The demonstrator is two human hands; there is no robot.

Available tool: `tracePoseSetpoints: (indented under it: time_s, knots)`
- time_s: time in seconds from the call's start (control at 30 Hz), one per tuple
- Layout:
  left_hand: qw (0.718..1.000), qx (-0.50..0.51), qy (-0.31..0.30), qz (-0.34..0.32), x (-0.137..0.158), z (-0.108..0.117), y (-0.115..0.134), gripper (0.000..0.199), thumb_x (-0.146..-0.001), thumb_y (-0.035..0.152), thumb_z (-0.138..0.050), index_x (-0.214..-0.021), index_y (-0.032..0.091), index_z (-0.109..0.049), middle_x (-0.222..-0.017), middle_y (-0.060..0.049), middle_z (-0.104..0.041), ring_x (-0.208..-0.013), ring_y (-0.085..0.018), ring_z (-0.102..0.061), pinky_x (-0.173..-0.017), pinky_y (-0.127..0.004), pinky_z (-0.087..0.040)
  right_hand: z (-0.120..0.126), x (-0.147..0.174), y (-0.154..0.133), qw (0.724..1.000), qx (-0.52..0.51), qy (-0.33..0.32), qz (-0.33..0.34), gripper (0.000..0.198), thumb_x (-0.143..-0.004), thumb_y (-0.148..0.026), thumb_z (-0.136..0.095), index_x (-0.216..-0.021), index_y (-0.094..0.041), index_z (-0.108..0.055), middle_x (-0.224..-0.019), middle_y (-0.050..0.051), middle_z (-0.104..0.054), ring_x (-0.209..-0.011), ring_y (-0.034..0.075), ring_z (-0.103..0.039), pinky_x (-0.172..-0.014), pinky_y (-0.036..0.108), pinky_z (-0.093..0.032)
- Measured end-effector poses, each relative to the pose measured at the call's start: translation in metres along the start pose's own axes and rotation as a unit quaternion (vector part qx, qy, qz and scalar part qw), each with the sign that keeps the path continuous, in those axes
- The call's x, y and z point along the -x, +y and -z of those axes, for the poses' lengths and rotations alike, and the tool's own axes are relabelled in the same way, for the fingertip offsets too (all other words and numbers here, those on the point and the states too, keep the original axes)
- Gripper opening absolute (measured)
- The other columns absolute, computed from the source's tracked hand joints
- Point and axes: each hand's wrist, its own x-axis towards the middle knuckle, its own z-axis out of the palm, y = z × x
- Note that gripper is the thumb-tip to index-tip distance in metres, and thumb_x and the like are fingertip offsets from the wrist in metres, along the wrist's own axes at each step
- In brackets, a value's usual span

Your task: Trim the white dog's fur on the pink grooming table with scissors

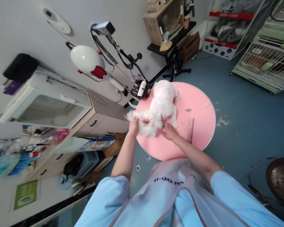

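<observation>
A white dog (pixel 162 94) lies on a round pink table (pixel 203 104), its head toward me and to the left. My left hand (pixel 133 125) is closed on the fur of the dog's ear (pixel 132 115). In my right hand (pixel 169 131) is a pair of scissors (pixel 162 120), with the blades up against the fur at the right side of the dog's head. Whether the blades are apart is too small to tell. To the right of that hand, a purple-backed comb (pixel 192 130) rests on the tabletop.
Behind the table stand a white spray bottle (pixel 142 88) and a metal arm. A white-and-red dryer (pixel 87 61) hangs at the left, above cabinets (pixel 104 121). A wire cage (pixel 269 63) is at the far right. Fur clippings (pixel 222 121) lie on the blue floor.
</observation>
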Motion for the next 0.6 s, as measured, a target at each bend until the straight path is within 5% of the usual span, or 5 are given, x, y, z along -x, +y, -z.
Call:
tracePoseSetpoints:
  time_s: [0.13,0.6]
  knots:
    - [1.0,0.005,-0.016,0.003,-0.002,0.001,-0.002,0.046,-0.07,0.051,-0.079,-0.095,0.015,-0.067,-0.105,-0.013,-0.073,-0.114,-0.033,-0.065,-0.103,-0.047,-0.05,0.007,-0.003,-0.004,0.998,0.038,-0.002,-0.052,0.032,-0.092,-0.014,-0.045,-0.124,-0.013,-0.048,-0.113,0.019,-0.063,-0.099,0.028,-0.062,-0.082,0.038,-0.046]
    - [0.999,0.038,0.002,0.0,-0.005,0.005,-0.003,0.044,-0.069,0.044,-0.08,-0.097,0.014,-0.067,-0.11,-0.012,-0.072,-0.119,-0.03,-0.063,-0.108,-0.045,-0.046,0.03,-0.002,-0.009,0.997,0.072,-0.031,-0.014,0.038,-0.089,-0.023,-0.058,-0.125,-0.016,-0.05,-0.124,0.019,-0.06,-0.111,0.031,-0.058,-0.087,0.038,-0.044]
